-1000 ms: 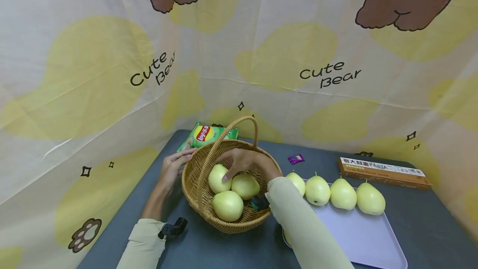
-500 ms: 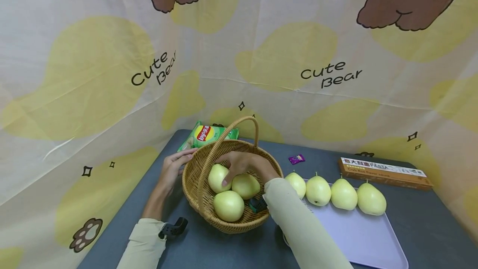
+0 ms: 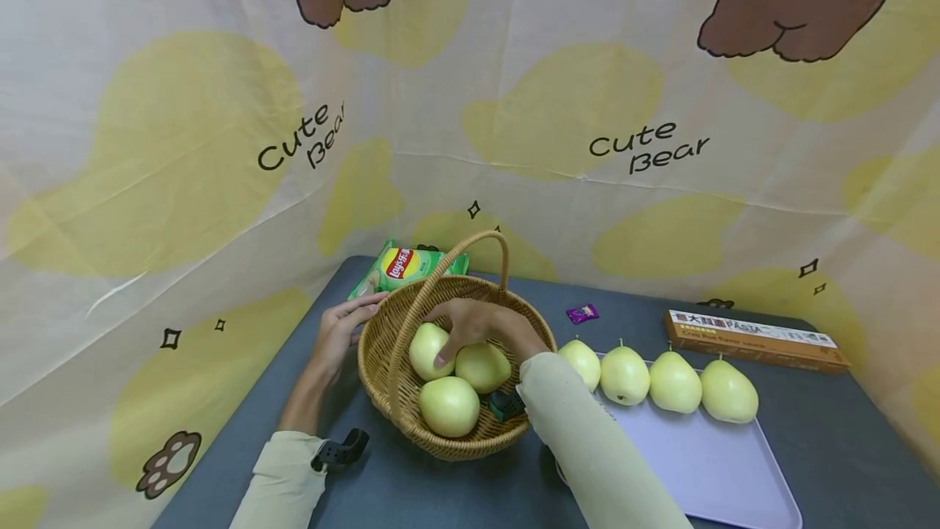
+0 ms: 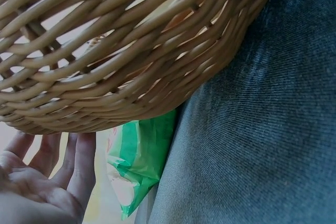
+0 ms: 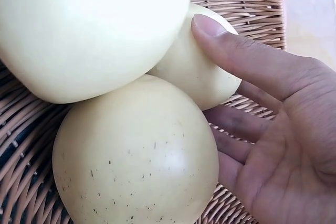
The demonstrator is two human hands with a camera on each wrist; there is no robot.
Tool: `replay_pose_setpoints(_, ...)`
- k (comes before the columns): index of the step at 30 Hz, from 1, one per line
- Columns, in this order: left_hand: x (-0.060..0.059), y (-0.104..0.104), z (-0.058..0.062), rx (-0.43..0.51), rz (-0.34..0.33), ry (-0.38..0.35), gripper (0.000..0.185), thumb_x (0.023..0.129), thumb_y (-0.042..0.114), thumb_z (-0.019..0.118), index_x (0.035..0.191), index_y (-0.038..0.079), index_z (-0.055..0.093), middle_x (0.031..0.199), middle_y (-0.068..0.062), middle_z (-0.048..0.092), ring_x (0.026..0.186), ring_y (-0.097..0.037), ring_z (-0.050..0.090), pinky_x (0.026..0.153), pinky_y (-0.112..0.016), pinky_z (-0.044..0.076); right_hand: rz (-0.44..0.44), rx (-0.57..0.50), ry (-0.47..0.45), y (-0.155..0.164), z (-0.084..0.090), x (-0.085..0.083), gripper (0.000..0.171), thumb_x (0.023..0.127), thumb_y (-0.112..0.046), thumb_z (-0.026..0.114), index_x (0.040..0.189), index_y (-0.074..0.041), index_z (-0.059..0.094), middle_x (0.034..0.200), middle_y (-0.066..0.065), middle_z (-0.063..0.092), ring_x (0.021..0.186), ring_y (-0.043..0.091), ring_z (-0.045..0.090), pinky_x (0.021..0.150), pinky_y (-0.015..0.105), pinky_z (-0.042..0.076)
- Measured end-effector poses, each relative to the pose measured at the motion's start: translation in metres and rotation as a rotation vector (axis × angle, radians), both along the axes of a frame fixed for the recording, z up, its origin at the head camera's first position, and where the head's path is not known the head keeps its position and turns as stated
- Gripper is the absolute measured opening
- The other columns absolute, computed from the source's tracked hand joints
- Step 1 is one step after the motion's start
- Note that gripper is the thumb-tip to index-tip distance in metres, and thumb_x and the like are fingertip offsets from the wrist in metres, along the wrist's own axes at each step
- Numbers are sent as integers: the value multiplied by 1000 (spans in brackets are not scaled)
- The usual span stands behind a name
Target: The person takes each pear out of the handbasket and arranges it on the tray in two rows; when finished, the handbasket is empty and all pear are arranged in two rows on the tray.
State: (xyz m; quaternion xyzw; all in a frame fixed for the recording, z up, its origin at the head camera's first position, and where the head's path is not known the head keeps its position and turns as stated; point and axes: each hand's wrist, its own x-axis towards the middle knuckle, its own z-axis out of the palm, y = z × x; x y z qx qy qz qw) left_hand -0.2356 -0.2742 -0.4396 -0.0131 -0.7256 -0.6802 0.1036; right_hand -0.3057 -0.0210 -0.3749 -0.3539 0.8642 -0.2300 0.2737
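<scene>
A wicker basket (image 3: 376, 374) with a tall handle stands on the table, several fingers of my left hand (image 3: 339, 333) resting against its left side. In the left wrist view those fingers are straight, their tips touching the woven wall (image 4: 105, 98). My right hand (image 3: 481, 323) reaches into the basket. Its thumb lies on one side of a pale green pear (image 3: 426, 349) and its fingers go behind, as the right wrist view shows on that pear (image 5: 191, 72). Two other pears, one at the front (image 3: 450, 406) and one at the right (image 3: 485, 367), lie against it.
Several pears (image 3: 676, 382) line the back of a lilac tray (image 3: 705, 464) on the right; my right sleeve covers its left part. Behind lie a small purple packet (image 3: 583, 313) and a pasta box (image 3: 756, 341). A green chip bag (image 3: 400, 264) lies behind the basket.
My right hand has shifted down very slightly at the pear, its thumb still on it. The left hand and the basket have stayed in place.
</scene>
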Motion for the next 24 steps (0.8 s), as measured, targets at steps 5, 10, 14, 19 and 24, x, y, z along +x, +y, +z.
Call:
replay_pose_setpoints(5, 0, 0, -1, -6, 4, -1, 41, 108, 22, 61, 140, -1, 68, 134, -10, 70, 102, -7, 74, 82, -29, 64, -33, -25, 12, 2, 0, -1, 82, 86, -36, 91, 156, -16, 54, 147, 5, 59, 129, 22, 58, 107, 40, 51)
replay_pose_setpoints(10, -2, 0, -1, -3, 8, -1, 40, 108, 22, 61, 139, -2, 68, 137, -15, 69, 102, -7, 74, 82, -29, 64, -70, -92, -20, 4, 3, -2, 85, 87, -40, 88, 157, -11, 51, 151, 8, 58, 131, 24, 58, 107, 40, 51)
replay_pose_setpoints(14, -1, 0, -1, 7, 8, -2, 40, 107, 22, 61, 139, -2, 68, 130, -5, 73, 102, -8, 74, 82, -30, 65, -91, -129, -30, 8, 6, -3, 83, 87, -44, 87, 155, -11, 53, 147, 7, 61, 125, 22, 61, 104, 39, 53)
replay_pose_setpoints(19, -1, 0, 0, 4, 8, -4, 40, 107, 21, 61, 139, -2, 68, 126, 0, 73, 101, -8, 74, 81, -30, 65, -120, -159, -23, 15, 12, -2, 82, 87, -50, 85, 155, -17, 54, 140, 3, 63, 116, 19, 63, 98, 38, 55)
replay_pose_setpoints(24, -2, -1, 0, 1, 7, -5, 40, 108, 22, 61, 139, -2, 68, 123, 5, 73, 101, -7, 74, 81, -29, 64, -147, -169, 16, 22, 20, -1, 83, 87, -53, 83, 156, -20, 53, 147, 3, 59, 125, 21, 61, 104, 41, 53)
